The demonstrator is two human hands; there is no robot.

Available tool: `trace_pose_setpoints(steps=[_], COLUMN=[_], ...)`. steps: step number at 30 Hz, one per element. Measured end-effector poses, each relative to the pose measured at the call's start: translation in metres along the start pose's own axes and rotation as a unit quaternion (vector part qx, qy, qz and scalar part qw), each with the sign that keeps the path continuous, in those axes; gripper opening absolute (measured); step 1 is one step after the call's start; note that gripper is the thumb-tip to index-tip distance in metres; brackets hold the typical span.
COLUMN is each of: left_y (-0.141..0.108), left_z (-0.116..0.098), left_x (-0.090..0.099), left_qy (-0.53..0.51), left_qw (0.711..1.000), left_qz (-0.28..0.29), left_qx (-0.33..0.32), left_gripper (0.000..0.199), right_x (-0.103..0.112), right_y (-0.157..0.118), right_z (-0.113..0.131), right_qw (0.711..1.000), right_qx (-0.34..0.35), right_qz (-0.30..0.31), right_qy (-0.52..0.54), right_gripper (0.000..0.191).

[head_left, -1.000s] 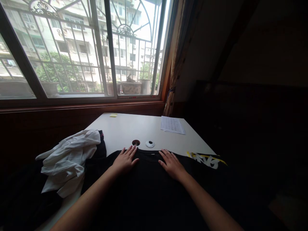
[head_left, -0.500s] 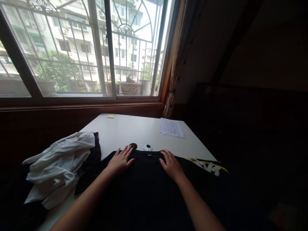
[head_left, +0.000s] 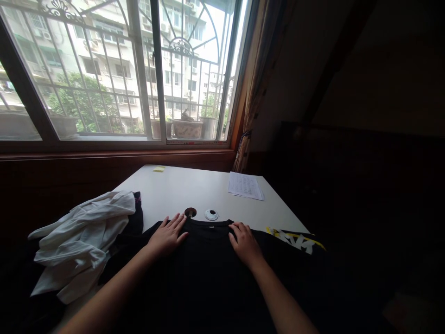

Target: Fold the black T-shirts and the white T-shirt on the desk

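Note:
A black shirt [head_left: 208, 269] lies spread over the near part of the white table [head_left: 181, 185], its neckline facing the window. Yellow and white print [head_left: 295, 241] shows on its right sleeve. My left hand [head_left: 167, 235] lies on the cloth at the left of the neckline, fingers spread and holding nothing. At the right of the neckline, my right hand [head_left: 245, 242] rests on the shirt with its fingers slightly bent and the thumb apart. The lower part of the shirt fades into shadow.
Crumpled white clothing [head_left: 83, 236] is heaped at the table's left edge. Beyond the neckline are a round hole [head_left: 190, 212] and a white ring-shaped piece [head_left: 211, 214]. Papers [head_left: 246, 186] and a yellow note [head_left: 159, 169] lie farther back, below the window.
My left hand has slid slightly left and outward along the shirt, uncovering more of the round hole. My right hand stays by the neckline. The whole view has shifted a little.

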State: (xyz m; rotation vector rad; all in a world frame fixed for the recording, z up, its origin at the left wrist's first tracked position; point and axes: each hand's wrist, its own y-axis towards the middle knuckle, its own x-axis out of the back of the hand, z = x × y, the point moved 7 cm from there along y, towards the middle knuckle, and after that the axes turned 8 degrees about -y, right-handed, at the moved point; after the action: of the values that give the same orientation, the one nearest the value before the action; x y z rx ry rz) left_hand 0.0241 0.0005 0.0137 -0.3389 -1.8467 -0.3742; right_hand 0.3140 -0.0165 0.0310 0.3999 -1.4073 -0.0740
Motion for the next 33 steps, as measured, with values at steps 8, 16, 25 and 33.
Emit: trace_pose_setpoints(steps=[8, 16, 25, 33], left_y=[0.007, 0.005, -0.002, 0.005], left_z=[0.003, -0.068, -0.083, -0.063], left_x=[0.003, 0.009, -0.01, -0.005], left_qy=[0.008, 0.017, -0.017, -0.021], left_qw=[1.0, 0.994, 0.99, 0.991], left_qz=[0.021, -0.042, -0.06, -0.028], left_qx=[0.008, -0.103, -0.127, -0.133], left_gripper=[0.061, 0.054, 0.051, 0.051], right_x=[-0.002, -0.005, -0.003, -0.008], right_y=[-0.008, -0.008, -0.007, 0.004], right_z=[0.009, 0.008, 0.009, 0.015], right_qw=[0.999, 0.997, 0.998, 0.998], right_qx=[-0.018, -0.032, -0.027, -0.035], right_qz=[0.014, 0.02, 0.021, 0.021], right_qy=[-0.049, -0.063, -0.057, -0.052], right_gripper=[0.042, 0.043, 0.043, 0.044])
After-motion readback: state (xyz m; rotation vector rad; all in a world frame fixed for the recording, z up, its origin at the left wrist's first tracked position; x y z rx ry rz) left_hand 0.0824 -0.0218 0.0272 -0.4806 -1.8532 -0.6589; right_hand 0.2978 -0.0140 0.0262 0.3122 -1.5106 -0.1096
